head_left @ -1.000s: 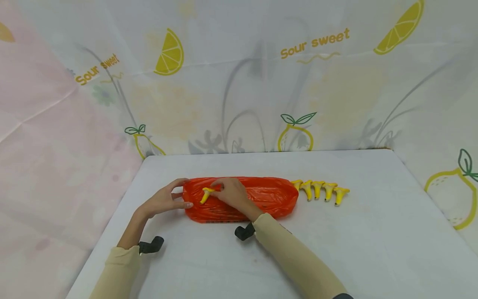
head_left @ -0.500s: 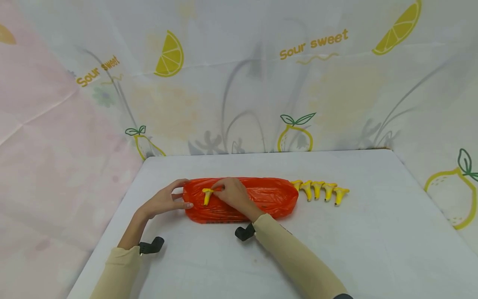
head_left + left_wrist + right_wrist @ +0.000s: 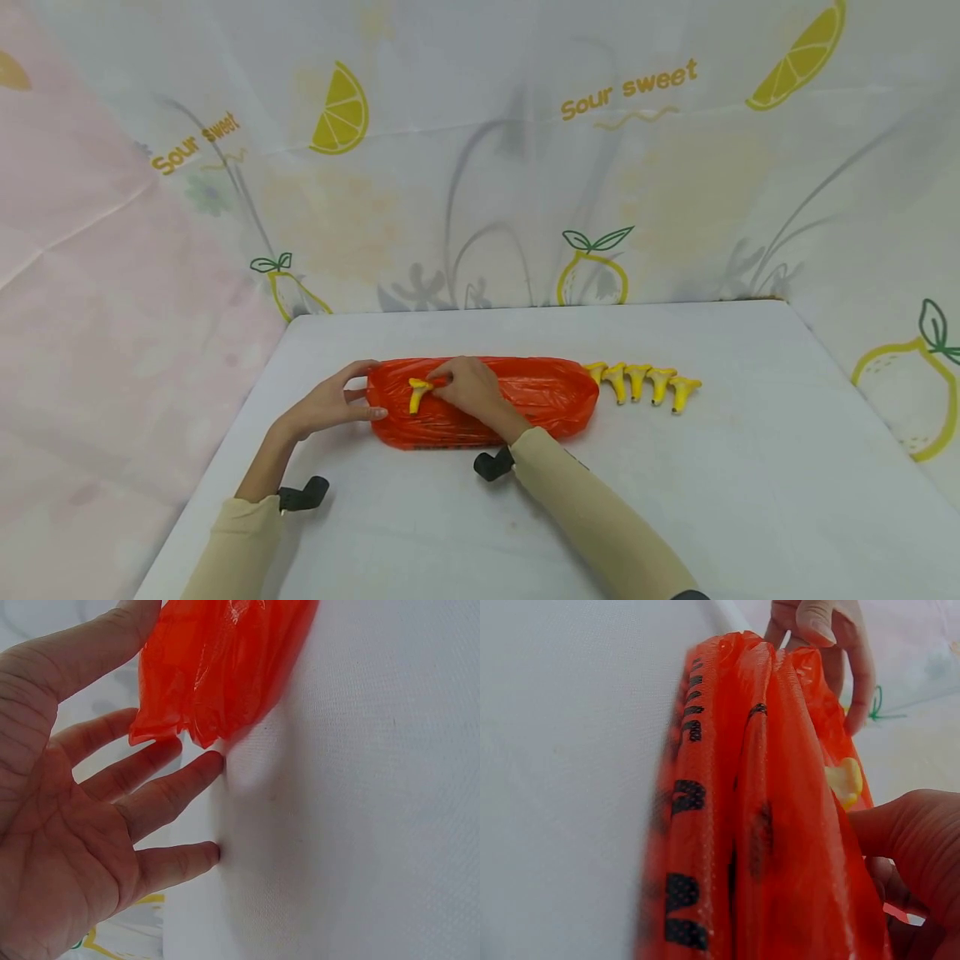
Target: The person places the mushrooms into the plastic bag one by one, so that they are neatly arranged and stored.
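Note:
A red plastic bag (image 3: 540,392) lies lengthwise on the white table, with dark print along its near side. At its left end my left hand (image 3: 337,400) holds the bag, thumb on the near side and index finger at the far side; the other fingers (image 3: 169,795) spread loosely past the bag's end. My right hand (image 3: 471,390) reaches over the bag and pinches a yellow chanterelle mushroom (image 3: 417,397) by its cap side, stem pointing down. In the right wrist view only part of this mushroom (image 3: 846,782) shows behind the red plastic.
Several more yellow chanterelles (image 3: 660,385) lie in a row right of the bag, the leftmost partly hidden by it. Behind the table (image 3: 735,467) hangs a lemon-print cloth (image 3: 480,167). Black wrist mounts (image 3: 303,493) sit on both forearms.
The mushroom in my right hand has turned from slanting to nearly upright and shifted slightly right. My left hand and the bag stay almost still.

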A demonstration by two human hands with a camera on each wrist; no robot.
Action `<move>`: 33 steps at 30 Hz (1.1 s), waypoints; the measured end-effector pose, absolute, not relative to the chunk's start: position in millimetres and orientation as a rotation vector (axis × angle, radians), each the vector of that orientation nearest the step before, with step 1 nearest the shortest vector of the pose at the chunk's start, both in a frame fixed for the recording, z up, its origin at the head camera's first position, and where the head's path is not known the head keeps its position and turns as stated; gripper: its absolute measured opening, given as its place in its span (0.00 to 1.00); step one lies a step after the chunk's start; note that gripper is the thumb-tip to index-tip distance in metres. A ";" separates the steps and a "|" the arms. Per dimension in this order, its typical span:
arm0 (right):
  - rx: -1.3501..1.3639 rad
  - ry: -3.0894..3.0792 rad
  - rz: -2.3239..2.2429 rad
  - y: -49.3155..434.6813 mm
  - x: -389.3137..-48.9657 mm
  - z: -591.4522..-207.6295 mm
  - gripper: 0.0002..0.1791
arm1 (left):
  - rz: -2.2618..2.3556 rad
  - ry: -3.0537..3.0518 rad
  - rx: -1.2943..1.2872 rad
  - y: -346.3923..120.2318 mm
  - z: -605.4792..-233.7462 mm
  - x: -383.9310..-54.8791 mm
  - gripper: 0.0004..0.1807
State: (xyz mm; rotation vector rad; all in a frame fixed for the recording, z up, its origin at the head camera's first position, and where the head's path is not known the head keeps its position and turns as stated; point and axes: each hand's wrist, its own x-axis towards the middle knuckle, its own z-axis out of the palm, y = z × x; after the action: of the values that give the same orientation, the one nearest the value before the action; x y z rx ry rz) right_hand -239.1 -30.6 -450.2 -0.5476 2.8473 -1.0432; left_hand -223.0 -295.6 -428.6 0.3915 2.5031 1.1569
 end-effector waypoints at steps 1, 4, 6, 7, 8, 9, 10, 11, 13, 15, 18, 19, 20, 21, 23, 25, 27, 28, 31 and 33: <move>-0.548 2.845 -1.033 -30.3 -239.0 -449.3 0.15 | 1.157 2.502 0.394 -295.4 -428.2 -223.0 0.48; -0.555 2.835 -1.024 -29.6 -238.2 -447.2 0.15 | 1.156 2.501 0.401 -295.5 -428.1 -223.2 0.48; -0.563 2.832 -1.029 -29.6 -237.8 -446.1 0.15 | 1.158 2.502 0.404 -295.8 -428.5 -223.2 0.47; -0.566 2.829 -1.037 -29.7 -237.8 -445.6 0.15 | 1.158 2.503 0.405 -296.0 -428.8 -223.1 0.47; -0.570 2.827 -1.046 -29.7 -237.7 -445.1 0.15 | 1.159 2.503 0.407 -296.3 -429.2 -223.1 0.47; -0.574 2.824 -1.058 -29.9 -237.5 -444.6 0.14 | 1.161 2.503 0.408 -296.6 -429.5 -223.1 0.47; -0.578 2.825 -1.067 -30.0 -237.5 -444.4 0.14 | 1.161 2.502 0.408 -296.8 -429.7 -223.1 0.47; -0.581 2.822 -1.079 -30.3 -237.2 -444.0 0.13 | 1.158 2.505 0.407 -297.2 -430.0 -223.0 0.47; -0.582 2.818 -1.103 -31.0 -237.1 -444.1 0.12 | 1.157 2.507 0.404 -297.6 -430.4 -223.0 0.47; -0.585 2.821 -1.119 -31.7 -237.3 -444.8 0.11 | 1.156 2.507 0.400 -297.6 -430.6 -223.4 0.47; -0.588 2.826 -1.134 -32.4 -237.9 -447.0 0.09 | 1.160 2.503 0.392 -297.4 -431.1 -224.1 0.47; -0.590 2.829 -1.138 -32.6 -238.2 -447.6 0.09 | 1.161 2.500 0.392 -297.4 -431.1 -224.4 0.47; -0.591 2.832 -1.141 -32.6 -238.4 -448.1 0.09 | 1.161 2.498 0.392 -297.3 -431.2 -224.7 0.47; -0.590 2.833 -1.146 -32.8 -238.5 -448.6 0.09 | 1.163 2.497 0.393 -297.4 -431.2 -224.9 0.47; -0.583 2.834 -1.154 -33.4 -238.6 -449.3 0.09 | 1.164 2.495 0.394 -297.5 -430.9 -224.9 0.47; -0.571 2.841 -1.158 -34.4 -238.6 -449.8 0.09 | 1.165 2.495 0.394 -297.3 -430.3 -224.6 0.47; -0.546 2.852 -1.159 -35.6 -238.4 -450.4 0.08 | 1.163 2.497 0.390 -297.0 -429.7 -224.2 0.47; -0.532 2.860 -1.157 -36.4 -238.3 -450.8 0.08 | 1.164 2.496 0.388 -296.8 -429.4 -224.1 0.47; -0.476 2.882 -1.174 -38.5 -237.5 -451.9 0.08 | 1.160 2.498 0.385 -296.2 -429.0 -224.1 0.47; -0.432 2.891 -1.207 -39.9 -237.1 -452.6 0.08 | 1.160 2.495 0.384 -296.3 -429.0 -224.2 0.47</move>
State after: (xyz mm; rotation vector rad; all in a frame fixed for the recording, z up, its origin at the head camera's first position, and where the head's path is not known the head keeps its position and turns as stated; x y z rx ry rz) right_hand -237.1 -39.9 -452.6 -0.4320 2.8915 -1.2072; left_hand -224.2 -296.3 -429.0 0.3842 2.4952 1.1597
